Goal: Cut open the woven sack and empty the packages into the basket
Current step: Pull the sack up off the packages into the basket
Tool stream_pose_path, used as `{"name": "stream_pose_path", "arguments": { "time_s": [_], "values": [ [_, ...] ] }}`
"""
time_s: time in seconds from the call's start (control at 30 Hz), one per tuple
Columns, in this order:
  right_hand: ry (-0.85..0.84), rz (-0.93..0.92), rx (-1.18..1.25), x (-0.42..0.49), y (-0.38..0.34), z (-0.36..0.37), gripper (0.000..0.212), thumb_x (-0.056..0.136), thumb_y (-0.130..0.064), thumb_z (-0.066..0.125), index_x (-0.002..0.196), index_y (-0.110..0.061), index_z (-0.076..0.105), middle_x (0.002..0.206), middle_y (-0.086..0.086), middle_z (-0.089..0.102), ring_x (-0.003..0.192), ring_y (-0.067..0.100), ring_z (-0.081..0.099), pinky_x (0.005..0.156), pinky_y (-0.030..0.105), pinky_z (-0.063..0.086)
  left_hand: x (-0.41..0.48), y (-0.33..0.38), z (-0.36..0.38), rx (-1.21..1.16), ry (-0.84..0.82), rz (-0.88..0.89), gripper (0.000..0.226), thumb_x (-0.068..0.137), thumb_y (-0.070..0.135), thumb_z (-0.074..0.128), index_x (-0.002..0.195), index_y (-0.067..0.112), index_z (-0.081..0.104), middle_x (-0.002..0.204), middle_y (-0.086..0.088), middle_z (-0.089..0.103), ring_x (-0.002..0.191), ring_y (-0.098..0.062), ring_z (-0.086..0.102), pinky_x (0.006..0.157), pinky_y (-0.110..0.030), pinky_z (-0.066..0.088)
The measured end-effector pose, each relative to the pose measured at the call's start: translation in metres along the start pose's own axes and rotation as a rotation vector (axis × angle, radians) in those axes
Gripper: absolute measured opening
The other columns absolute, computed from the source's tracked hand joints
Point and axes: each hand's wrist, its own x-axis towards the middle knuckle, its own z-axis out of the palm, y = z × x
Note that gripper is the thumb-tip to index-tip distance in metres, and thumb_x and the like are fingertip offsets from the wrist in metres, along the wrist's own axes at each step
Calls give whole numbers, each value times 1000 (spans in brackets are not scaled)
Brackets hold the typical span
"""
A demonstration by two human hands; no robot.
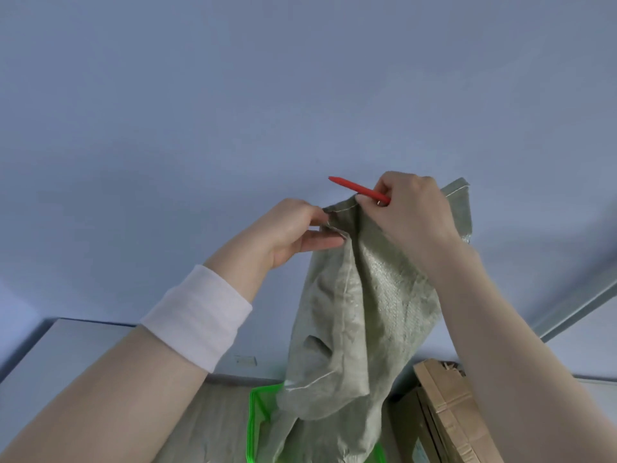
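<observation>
**Sack held up by its stitched edge, lower end over the basket**

You are holding the sack [360, 312] high in front of the blue-grey wall [233, 95], with both arms raised.

1. Sack, appearance. It is a pale grey-green woven bag, and the weave shows as a fine grid on the panel facing your right arm. A light stitched hem runs along its top edge. The cloth hangs limp and creased, with long folds running down from your hands and a deep dent on the side nearer your left arm. A second stitched edge shows lower down, folded across the front.

2. Sack, position. The top edge is stretched between your 2 hands. The lower end hangs down in front of the green basket [258, 396] on the floor [213, 419]. Whether it touches the basket cannot be told.

3. Left hand [293, 232]. Thumb and fingers pinch 1 end of the hem, with the fingers only partly bent.

4. Right hand [410, 215]. The fingers are curled tight around a slim red tool [354, 188], which points away toward the wall. The thumb tip sits on the hem. The far corner of the sack sticks out behind this hand.

5. Surroundings. A white wristband [200, 315] sits on your left forearm. Cardboard boxes [447, 406] stand just beside the basket on your right, and a white cabinet [66, 355] stands on your left.
</observation>
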Motion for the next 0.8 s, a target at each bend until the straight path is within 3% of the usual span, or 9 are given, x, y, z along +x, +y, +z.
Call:
{"name": "stream_pose_path", "arguments": {
  "time_s": [0.13, 0.23, 0.3, 0.43, 0.5, 0.53, 0.63, 0.73, 0.8],
  "values": [
    [-141, 70, 136, -4, -1, 5, 37, 82, -45, 61, 57, -21, 47, 57, -5, 47, 62, 18, 48, 56, 28, 34, 2, -14, 10, -170, 31, 3, 21, 90, -6, 41, 85, -6, 60, 88, -14, 64, 70, -18, 67, 61, -19, 59],
    [-215, 76, 133, -12, 2, 6, 43, 73, -53, 67, 59, -18, 45, 55, -6, 41, 53, 12, 41, 50, 27, 27, 5, -22, 11, -313, 37, 26, 21, 92, -1, 43, 99, -9, 61, 97, -17, 65, 75, -17, 68, 65, -20, 59],
    [-224, 84, 122, -17, 5, 9, 40, 73, -45, 70, 59, -21, 41, 58, -7, 39, 54, 10, 39, 49, 27, 24, 3, -26, 9, -334, -30, 13, 23, 91, 0, 42, 98, -6, 63, 96, -15, 67, 74, -17, 71, 70, -21, 59],
    [-167, 145, 172, -19, 15, 12, 32, 79, -29, 68, 58, -22, 44, 55, -6, 39, 56, 15, 41, 49, 27, 28, 4, -39, 1, 80, 8, 84, 23, 90, -2, 44, 94, 12, 62, 101, -4, 65, 89, -15, 64, 67, -16, 57],
    [-111, 135, 196, -16, 14, 2, 26, 80, -27, 68, 62, -22, 49, 55, -7, 41, 55, 12, 42, 49, 26, 29, 5, -43, -2, 289, 116, 265, 19, 87, 7, 60, 98, 21, 53, 106, 5, 63, 91, -8, 58, 69, -11, 51],
    [-75, 99, 192, -13, 10, -4, 24, 81, -27, 67, 64, -22, 50, 56, -8, 43, 56, 12, 43, 49, 25, 30, 7, -41, -2, 334, 142, 380, 29, 84, 13, 66, 104, 26, 50, 109, 11, 61, 95, -4, 56, 76, -11, 47],
    [1, -16, 149, -8, -5, -13, 13, 82, -26, 65, 72, -25, 57, 58, -11, 45, 62, 14, 46, 51, 21, 31, 9, -26, 3, 375, 64, 586, 38, 80, 19, 70, 109, 36, 51, 107, 23, 59, 103, 7, 54, 88, -4, 38],
    [20, -3, 212, -8, -10, -2, 6, 82, -27, 65, 78, -30, 62, 59, -11, 47, 69, 15, 49, 52, 18, 32, 18, -13, 10, 533, 16, 517, 30, 79, 15, 71, 104, 27, 59, 99, 12, 64, 95, -2, 59, 80, -7, 41],
    [9, 33, 290, -9, -6, 2, 5, 80, -34, 69, 81, -32, 64, 61, -11, 49, 65, 13, 48, 53, 22, 34, 26, -11, 7, 555, 150, 538, 25, 79, 15, 70, 103, 21, 62, 98, 8, 65, 95, -7, 59, 78, -12, 42]
  ]
}}
